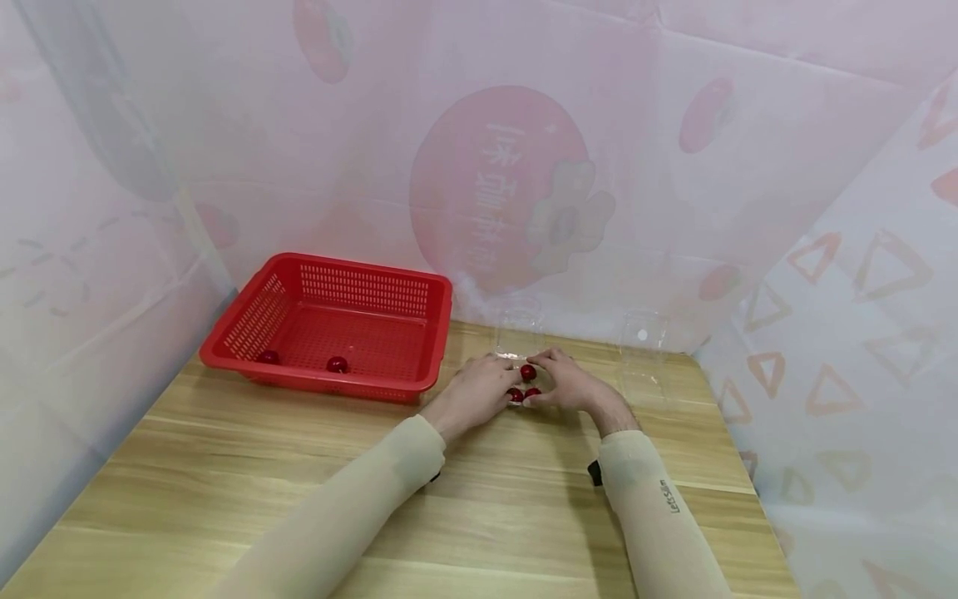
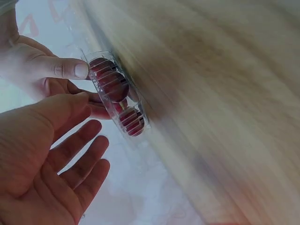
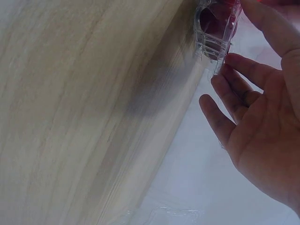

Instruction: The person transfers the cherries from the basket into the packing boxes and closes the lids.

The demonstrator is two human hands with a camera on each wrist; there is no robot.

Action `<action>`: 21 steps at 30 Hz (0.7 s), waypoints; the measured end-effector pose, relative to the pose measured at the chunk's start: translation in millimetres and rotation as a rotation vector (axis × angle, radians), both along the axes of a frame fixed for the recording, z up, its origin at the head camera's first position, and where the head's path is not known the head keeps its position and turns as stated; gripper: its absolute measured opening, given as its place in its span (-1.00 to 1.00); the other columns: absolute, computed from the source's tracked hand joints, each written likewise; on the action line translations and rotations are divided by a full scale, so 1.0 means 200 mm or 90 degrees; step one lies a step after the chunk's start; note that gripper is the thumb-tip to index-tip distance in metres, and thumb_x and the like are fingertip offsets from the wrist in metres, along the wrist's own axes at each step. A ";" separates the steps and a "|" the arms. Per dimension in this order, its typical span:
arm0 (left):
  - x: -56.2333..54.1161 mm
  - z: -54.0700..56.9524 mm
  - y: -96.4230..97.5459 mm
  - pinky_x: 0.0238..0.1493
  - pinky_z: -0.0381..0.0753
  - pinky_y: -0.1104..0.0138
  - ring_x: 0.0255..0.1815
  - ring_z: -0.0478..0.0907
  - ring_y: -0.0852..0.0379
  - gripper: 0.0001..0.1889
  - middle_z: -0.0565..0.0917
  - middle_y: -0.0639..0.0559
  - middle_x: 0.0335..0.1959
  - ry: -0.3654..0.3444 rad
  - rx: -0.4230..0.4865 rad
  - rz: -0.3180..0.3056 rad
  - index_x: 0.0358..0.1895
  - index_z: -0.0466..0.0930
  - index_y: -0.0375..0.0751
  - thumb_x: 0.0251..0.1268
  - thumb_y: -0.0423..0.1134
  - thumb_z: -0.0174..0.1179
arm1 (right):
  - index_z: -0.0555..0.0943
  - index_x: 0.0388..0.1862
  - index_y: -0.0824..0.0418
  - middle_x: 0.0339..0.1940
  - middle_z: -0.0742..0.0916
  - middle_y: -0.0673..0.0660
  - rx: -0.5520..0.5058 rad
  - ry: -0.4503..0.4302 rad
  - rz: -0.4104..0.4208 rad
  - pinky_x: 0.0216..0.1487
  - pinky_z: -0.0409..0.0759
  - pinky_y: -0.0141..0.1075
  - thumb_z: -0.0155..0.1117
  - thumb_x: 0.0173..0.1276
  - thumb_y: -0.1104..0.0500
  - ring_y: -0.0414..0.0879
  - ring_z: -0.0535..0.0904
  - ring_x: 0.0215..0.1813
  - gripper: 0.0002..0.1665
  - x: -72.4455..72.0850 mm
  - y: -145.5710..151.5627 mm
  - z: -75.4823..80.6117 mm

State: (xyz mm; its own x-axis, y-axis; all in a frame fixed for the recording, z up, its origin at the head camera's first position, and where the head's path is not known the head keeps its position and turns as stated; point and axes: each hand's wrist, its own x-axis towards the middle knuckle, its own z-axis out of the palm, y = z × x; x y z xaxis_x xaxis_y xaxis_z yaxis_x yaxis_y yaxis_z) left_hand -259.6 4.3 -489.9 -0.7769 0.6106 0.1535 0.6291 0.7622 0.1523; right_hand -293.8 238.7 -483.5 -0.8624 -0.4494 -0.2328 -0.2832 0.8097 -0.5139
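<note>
A small clear plastic box [image 2: 101,91] with several dark red cherries [image 1: 528,373] sits on the wooden table, its clear lid [image 1: 519,333] raised at the back. My right hand [image 1: 570,384] holds the box from the right. Its thumb is at the near rim and its index finger at the far rim. From the left, my left hand [image 1: 479,389] reaches to the box. In the left wrist view that left hand [image 2: 51,150] has its outer fingers loosely extended and its thumb tip close to the box; what lies behind the thumb is hidden.
A red plastic basket [image 1: 325,383] stands at the back left, with cherries [image 1: 338,364] on its floor. Right of my hands is another clear plastic container [image 1: 642,366], its lid raised. A printed cloth [image 1: 509,183] hangs behind the table [image 1: 464,532].
</note>
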 end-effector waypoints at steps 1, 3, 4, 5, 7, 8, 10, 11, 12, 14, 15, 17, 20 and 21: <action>0.01 0.00 -0.01 0.25 0.90 -0.09 0.36 0.80 -0.09 -0.79 0.89 0.04 0.31 0.000 0.001 0.000 0.25 0.89 -0.01 0.73 -0.21 0.42 | 0.39 0.86 0.28 0.82 0.45 0.39 -0.002 -0.002 -0.002 0.92 0.30 0.39 0.68 0.59 0.00 0.43 0.32 0.88 0.04 0.00 0.00 0.00; 0.03 0.01 -0.03 0.15 0.90 -0.05 0.24 0.83 -0.06 -0.85 0.92 0.05 0.16 -0.004 -0.002 0.006 0.16 0.90 0.00 0.70 -0.25 0.44 | 0.39 0.87 0.27 0.82 0.45 0.39 -0.006 -0.004 -0.006 0.92 0.30 0.39 0.68 0.59 0.01 0.43 0.32 0.88 0.04 0.01 0.00 0.00; 0.04 0.01 -0.04 0.10 0.90 -0.02 0.17 0.84 -0.03 -0.87 0.93 0.06 0.09 -0.005 -0.009 0.009 0.12 0.92 0.01 0.70 -0.26 0.44 | 0.39 0.87 0.26 0.82 0.45 0.38 -0.006 -0.006 -0.008 0.92 0.29 0.39 0.68 0.59 0.01 0.43 0.32 0.88 0.04 0.02 -0.01 0.00; 0.05 0.01 -0.04 0.07 0.90 0.02 0.11 0.84 0.00 -0.88 0.92 0.07 0.02 -0.007 -0.017 0.012 0.08 0.93 0.02 0.70 -0.26 0.45 | 0.39 0.87 0.26 0.82 0.45 0.38 -0.003 -0.004 -0.008 0.92 0.30 0.39 0.67 0.59 0.01 0.42 0.32 0.88 0.04 0.03 -0.01 0.00; 0.07 0.00 -0.06 -0.03 0.88 0.09 -0.02 0.82 0.03 -0.89 0.91 0.07 -0.11 -0.007 -0.031 0.015 0.00 0.94 0.03 0.68 -0.27 0.46 | 0.39 0.87 0.25 0.82 0.45 0.37 0.004 -0.001 -0.008 0.91 0.32 0.38 0.67 0.59 -0.01 0.42 0.33 0.88 0.05 0.04 -0.01 0.00; 0.07 -0.01 -0.06 -0.06 0.87 0.11 -0.06 0.82 0.04 -0.90 0.90 0.08 -0.15 -0.006 -0.037 0.016 -0.02 0.95 0.04 0.67 -0.27 0.47 | 0.39 0.87 0.26 0.82 0.46 0.37 0.008 0.002 -0.008 0.90 0.34 0.38 0.68 0.59 -0.02 0.41 0.34 0.87 0.05 0.04 -0.01 0.00; 0.08 -0.01 -0.07 -0.09 0.88 0.13 -0.10 0.80 0.05 -0.89 0.89 0.08 -0.17 -0.004 -0.047 0.017 -0.03 0.95 0.06 0.67 -0.27 0.47 | 0.39 0.87 0.26 0.81 0.46 0.37 0.014 0.006 -0.005 0.90 0.36 0.37 0.68 0.59 -0.04 0.41 0.35 0.87 0.06 0.05 -0.02 0.00; 0.08 -0.02 -0.07 -0.11 0.88 0.14 -0.10 0.80 0.06 -0.89 0.89 0.08 -0.18 -0.005 -0.048 0.017 -0.03 0.95 0.06 0.68 -0.27 0.47 | 0.40 0.86 0.27 0.81 0.47 0.37 0.016 0.009 -0.002 0.89 0.37 0.37 0.69 0.58 -0.04 0.41 0.36 0.86 0.07 0.05 -0.02 0.00; 0.09 -0.02 -0.08 -0.11 0.88 0.14 -0.11 0.79 0.06 -0.88 0.89 0.07 -0.18 -0.007 -0.049 0.017 -0.02 0.95 0.07 0.69 -0.26 0.47 | 0.40 0.86 0.27 0.81 0.47 0.37 0.017 0.011 0.000 0.89 0.38 0.37 0.70 0.58 -0.05 0.42 0.37 0.86 0.07 0.06 -0.02 0.00; 0.09 -0.03 -0.08 -0.13 0.89 0.14 -0.10 0.79 0.06 -0.87 0.90 0.08 -0.17 -0.010 -0.052 0.015 -0.01 0.96 0.09 0.69 -0.27 0.46 | 0.41 0.85 0.28 0.81 0.48 0.38 0.016 0.012 0.005 0.88 0.39 0.37 0.70 0.57 -0.05 0.42 0.38 0.85 0.07 0.06 -0.03 0.00; 0.09 -0.03 -0.08 -0.13 0.90 0.14 -0.10 0.79 0.07 -0.87 0.90 0.08 -0.16 -0.010 -0.053 0.013 -0.01 0.96 0.09 0.70 -0.26 0.46 | 0.41 0.85 0.29 0.80 0.48 0.38 0.013 0.011 0.008 0.88 0.39 0.37 0.70 0.58 -0.06 0.43 0.37 0.85 0.06 0.06 -0.03 0.00; 0.09 -0.04 -0.08 -0.15 0.91 0.13 -0.10 0.81 0.07 -0.86 0.91 0.08 -0.15 -0.007 -0.054 0.007 -0.01 0.96 0.09 0.69 -0.28 0.46 | 0.42 0.84 0.29 0.80 0.48 0.39 0.011 0.012 0.011 0.87 0.40 0.38 0.66 0.61 -0.07 0.44 0.38 0.84 0.03 0.06 -0.02 0.00; 0.10 -0.04 -0.08 -0.17 0.93 0.13 -0.09 0.83 0.06 -0.86 0.92 0.07 -0.14 0.009 -0.053 -0.001 -0.03 0.96 0.07 0.66 -0.30 0.47 | 0.46 0.81 0.30 0.77 0.51 0.40 -0.007 0.020 0.004 0.83 0.45 0.40 0.55 0.70 -0.07 0.44 0.43 0.80 -0.09 0.06 -0.01 -0.01; 0.11 -0.04 -0.08 -0.17 0.93 0.13 -0.09 0.83 0.05 -0.86 0.92 0.07 -0.14 0.016 -0.053 -0.002 -0.03 0.96 0.07 0.66 -0.31 0.47 | 0.47 0.80 0.31 0.75 0.53 0.41 -0.018 0.027 0.001 0.80 0.49 0.40 0.51 0.74 -0.07 0.44 0.46 0.78 -0.13 0.06 -0.01 -0.01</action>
State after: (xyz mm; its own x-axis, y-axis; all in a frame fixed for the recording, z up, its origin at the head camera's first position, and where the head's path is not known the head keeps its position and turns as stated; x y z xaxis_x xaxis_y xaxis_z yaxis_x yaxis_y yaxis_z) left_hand -238.4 -11.1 -497.6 -0.7713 0.6248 0.1209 0.6346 0.7694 0.0728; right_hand -282.0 235.8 -485.7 -0.8708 -0.4561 -0.1833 -0.3063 0.7951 -0.5234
